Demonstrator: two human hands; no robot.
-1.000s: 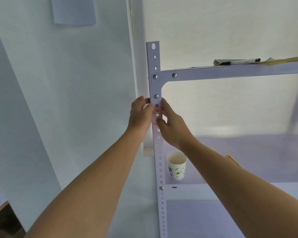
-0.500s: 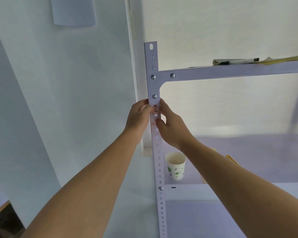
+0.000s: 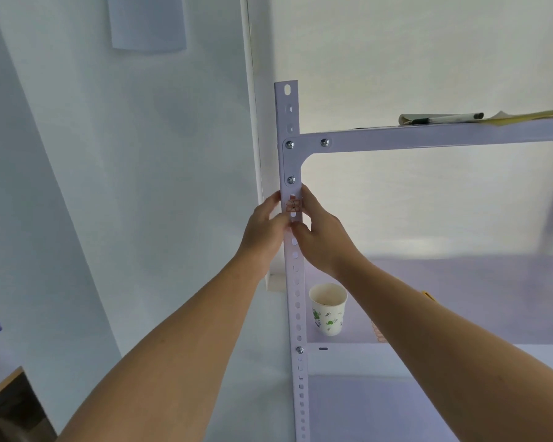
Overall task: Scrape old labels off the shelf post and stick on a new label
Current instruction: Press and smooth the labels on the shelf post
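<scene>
Hardly anything has shifted: the shelf post (image 3: 296, 298) stands as before, with the left hand (image 3: 264, 226) and right hand (image 3: 321, 237) still pinching its edges. Their fingertips are hidden behind it, and the thumbs meet under the small reddish label (image 3: 293, 205), whose print is unreadable.

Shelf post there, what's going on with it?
A person holds the white shelf post with both hands, just below the top shelf. The left hand and right hand pinch it from either side, thumbs at a small red-printed label on its front. Whether it is being stuck on or peeled cannot be told.
</scene>
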